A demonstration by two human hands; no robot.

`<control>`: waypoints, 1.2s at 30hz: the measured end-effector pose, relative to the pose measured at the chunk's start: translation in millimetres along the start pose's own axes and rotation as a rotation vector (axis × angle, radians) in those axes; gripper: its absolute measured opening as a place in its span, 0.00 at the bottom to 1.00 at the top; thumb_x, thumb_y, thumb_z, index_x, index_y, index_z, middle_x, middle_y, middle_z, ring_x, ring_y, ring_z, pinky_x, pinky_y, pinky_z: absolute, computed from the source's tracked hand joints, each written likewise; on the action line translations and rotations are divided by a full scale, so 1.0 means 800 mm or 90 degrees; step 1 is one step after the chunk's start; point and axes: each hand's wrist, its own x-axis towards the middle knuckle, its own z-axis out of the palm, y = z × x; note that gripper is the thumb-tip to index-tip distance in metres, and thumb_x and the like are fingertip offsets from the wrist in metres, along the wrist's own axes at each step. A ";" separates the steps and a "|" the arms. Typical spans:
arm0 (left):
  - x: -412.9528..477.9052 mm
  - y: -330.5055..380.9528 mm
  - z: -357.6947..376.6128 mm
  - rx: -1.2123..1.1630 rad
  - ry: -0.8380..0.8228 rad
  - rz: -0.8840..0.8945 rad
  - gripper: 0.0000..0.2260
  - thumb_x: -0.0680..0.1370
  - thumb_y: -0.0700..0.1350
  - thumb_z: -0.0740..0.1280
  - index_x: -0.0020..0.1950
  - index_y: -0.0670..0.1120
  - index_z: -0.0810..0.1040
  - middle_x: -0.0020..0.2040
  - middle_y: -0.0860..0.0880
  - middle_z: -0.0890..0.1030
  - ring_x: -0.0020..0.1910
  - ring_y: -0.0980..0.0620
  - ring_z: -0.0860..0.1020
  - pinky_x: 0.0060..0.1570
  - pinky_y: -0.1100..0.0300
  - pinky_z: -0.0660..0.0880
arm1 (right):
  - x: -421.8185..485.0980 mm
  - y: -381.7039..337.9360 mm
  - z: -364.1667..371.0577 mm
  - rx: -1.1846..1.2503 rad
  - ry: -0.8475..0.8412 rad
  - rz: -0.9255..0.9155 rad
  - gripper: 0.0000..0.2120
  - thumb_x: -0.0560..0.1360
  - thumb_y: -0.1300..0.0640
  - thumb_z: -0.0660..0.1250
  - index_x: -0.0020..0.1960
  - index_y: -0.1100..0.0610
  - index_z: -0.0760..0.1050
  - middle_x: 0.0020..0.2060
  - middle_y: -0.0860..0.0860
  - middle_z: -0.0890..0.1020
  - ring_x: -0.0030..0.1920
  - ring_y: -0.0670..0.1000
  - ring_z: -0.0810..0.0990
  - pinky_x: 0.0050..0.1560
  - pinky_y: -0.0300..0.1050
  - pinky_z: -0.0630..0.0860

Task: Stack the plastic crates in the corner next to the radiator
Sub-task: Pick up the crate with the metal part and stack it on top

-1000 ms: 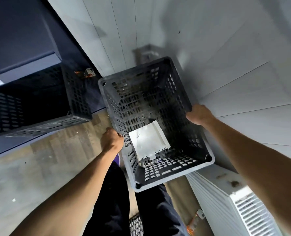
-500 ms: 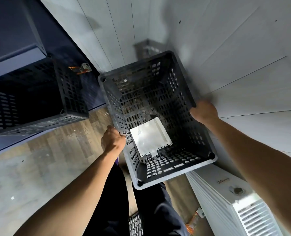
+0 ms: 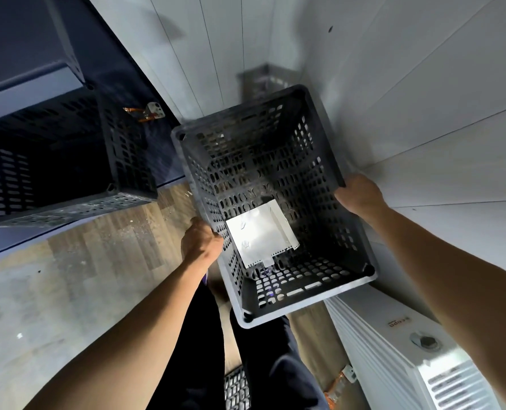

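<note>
While the left hand point(image 3: 200, 242) curls closed around the grey crate's point(image 3: 310, 303) left rim, the right hand point(image 3: 359, 195) clamps its right rim. A white sheet point(image 3: 260, 233) lies inside.

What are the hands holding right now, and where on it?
Both hands grip the dark plastic crate by its top rim: left hand on one long side, right hand on the opposite side.

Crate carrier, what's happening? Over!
Left hand, right hand gripping dark perforated plastic crate by opposite rims. White sheet inside. White radiator close right. Over.
</note>
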 end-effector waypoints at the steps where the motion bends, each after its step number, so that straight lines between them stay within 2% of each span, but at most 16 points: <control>1: 0.001 0.000 0.001 0.005 -0.008 0.006 0.15 0.79 0.42 0.65 0.62 0.37 0.67 0.56 0.37 0.80 0.51 0.39 0.80 0.46 0.53 0.77 | -0.002 0.000 0.001 0.005 0.005 0.001 0.08 0.74 0.60 0.62 0.36 0.59 0.73 0.32 0.54 0.76 0.32 0.54 0.75 0.29 0.41 0.65; 3: 0.001 0.000 0.002 0.028 -0.031 0.018 0.17 0.79 0.43 0.66 0.63 0.37 0.67 0.56 0.39 0.80 0.48 0.41 0.80 0.44 0.52 0.77 | -0.007 -0.004 0.007 0.013 0.017 0.005 0.07 0.74 0.59 0.61 0.42 0.60 0.75 0.39 0.57 0.79 0.39 0.58 0.79 0.33 0.44 0.72; 4: -0.001 -0.001 0.002 0.041 -0.042 0.025 0.18 0.79 0.44 0.66 0.64 0.37 0.66 0.57 0.39 0.80 0.50 0.41 0.80 0.46 0.53 0.77 | -0.010 -0.005 0.012 0.008 0.018 0.011 0.09 0.74 0.58 0.61 0.49 0.62 0.76 0.46 0.60 0.78 0.45 0.60 0.79 0.41 0.47 0.76; 6: -0.004 -0.007 0.004 0.059 -0.057 0.046 0.22 0.79 0.46 0.67 0.67 0.37 0.65 0.59 0.40 0.78 0.55 0.40 0.79 0.50 0.53 0.76 | -0.021 -0.009 0.022 -0.036 0.016 0.019 0.19 0.75 0.58 0.60 0.64 0.65 0.70 0.59 0.65 0.73 0.58 0.65 0.74 0.58 0.55 0.75; 7: -0.005 -0.010 0.005 0.072 -0.057 0.062 0.23 0.79 0.47 0.67 0.68 0.38 0.65 0.60 0.40 0.77 0.57 0.40 0.79 0.52 0.53 0.76 | -0.028 -0.011 0.027 -0.058 0.022 0.014 0.22 0.76 0.58 0.60 0.68 0.66 0.66 0.63 0.67 0.70 0.62 0.67 0.71 0.62 0.56 0.72; 9: -0.010 -0.014 0.004 0.105 -0.039 0.101 0.25 0.78 0.47 0.68 0.69 0.38 0.64 0.61 0.41 0.76 0.55 0.41 0.79 0.54 0.51 0.78 | -0.044 -0.018 0.034 -0.062 0.027 0.003 0.25 0.76 0.58 0.61 0.70 0.64 0.64 0.66 0.68 0.66 0.67 0.68 0.65 0.65 0.57 0.69; 11: -0.014 -0.017 -0.001 0.131 -0.013 0.143 0.31 0.77 0.46 0.69 0.74 0.39 0.59 0.63 0.40 0.74 0.53 0.42 0.80 0.50 0.52 0.79 | -0.060 -0.026 0.038 -0.043 0.015 -0.002 0.25 0.76 0.58 0.62 0.72 0.61 0.64 0.69 0.65 0.65 0.69 0.66 0.63 0.66 0.57 0.68; 13: -0.018 -0.018 -0.009 0.175 0.009 0.207 0.37 0.76 0.45 0.70 0.79 0.42 0.51 0.64 0.39 0.71 0.55 0.42 0.79 0.46 0.57 0.78 | -0.077 -0.033 0.043 -0.011 -0.003 0.003 0.25 0.76 0.58 0.63 0.73 0.58 0.65 0.69 0.63 0.65 0.70 0.64 0.64 0.66 0.57 0.68; 14: -0.018 -0.019 -0.015 0.211 0.021 0.247 0.37 0.76 0.45 0.70 0.79 0.44 0.52 0.65 0.39 0.70 0.57 0.42 0.77 0.45 0.57 0.77 | -0.087 -0.038 0.046 0.005 -0.011 0.011 0.25 0.77 0.58 0.63 0.73 0.57 0.66 0.69 0.62 0.66 0.70 0.63 0.65 0.67 0.56 0.68; 17: -0.007 -0.023 -0.027 0.305 0.038 0.344 0.30 0.75 0.47 0.72 0.74 0.48 0.65 0.69 0.43 0.65 0.65 0.46 0.69 0.51 0.57 0.75 | -0.115 -0.050 0.064 0.050 -0.032 0.026 0.24 0.78 0.56 0.61 0.74 0.52 0.66 0.69 0.60 0.69 0.69 0.61 0.68 0.69 0.52 0.68; 19: 0.008 -0.029 -0.032 0.362 0.021 0.397 0.27 0.73 0.51 0.73 0.70 0.49 0.70 0.72 0.46 0.62 0.71 0.47 0.63 0.60 0.54 0.72 | -0.138 -0.058 0.084 0.080 -0.045 0.038 0.23 0.79 0.56 0.60 0.74 0.51 0.66 0.68 0.58 0.70 0.67 0.60 0.70 0.68 0.49 0.68; 21: 0.028 -0.040 -0.034 0.446 0.000 0.465 0.27 0.72 0.54 0.74 0.69 0.51 0.72 0.75 0.47 0.60 0.76 0.46 0.55 0.72 0.50 0.62 | -0.158 -0.069 0.107 0.094 -0.048 0.055 0.24 0.79 0.57 0.61 0.74 0.51 0.66 0.67 0.57 0.71 0.65 0.59 0.72 0.67 0.48 0.70; 23: 0.049 -0.052 -0.038 0.511 -0.009 0.554 0.28 0.73 0.56 0.72 0.70 0.52 0.71 0.77 0.48 0.61 0.78 0.47 0.50 0.76 0.47 0.47 | -0.174 -0.083 0.137 0.113 -0.046 0.090 0.24 0.78 0.57 0.61 0.74 0.52 0.66 0.67 0.57 0.71 0.65 0.58 0.73 0.67 0.48 0.70; 26: 0.082 -0.062 -0.048 0.517 -0.007 0.676 0.25 0.73 0.58 0.71 0.68 0.55 0.74 0.72 0.50 0.69 0.78 0.50 0.55 0.75 0.49 0.36 | -0.187 -0.110 0.187 0.142 -0.066 0.127 0.23 0.78 0.56 0.61 0.73 0.53 0.68 0.66 0.57 0.73 0.66 0.58 0.73 0.67 0.46 0.68; 32: 0.138 -0.046 -0.059 0.521 -0.073 0.810 0.22 0.73 0.61 0.69 0.64 0.55 0.78 0.60 0.51 0.77 0.69 0.51 0.66 0.76 0.50 0.42 | -0.206 -0.152 0.285 0.205 -0.066 0.155 0.22 0.78 0.46 0.62 0.69 0.53 0.72 0.63 0.58 0.76 0.64 0.60 0.74 0.65 0.48 0.70; 36: 0.148 -0.041 -0.054 0.589 -0.083 0.859 0.22 0.73 0.67 0.64 0.64 0.60 0.77 0.58 0.52 0.77 0.64 0.49 0.68 0.73 0.52 0.44 | -0.211 -0.162 0.325 0.201 -0.016 0.149 0.21 0.78 0.44 0.60 0.64 0.56 0.73 0.57 0.61 0.77 0.60 0.63 0.74 0.61 0.54 0.72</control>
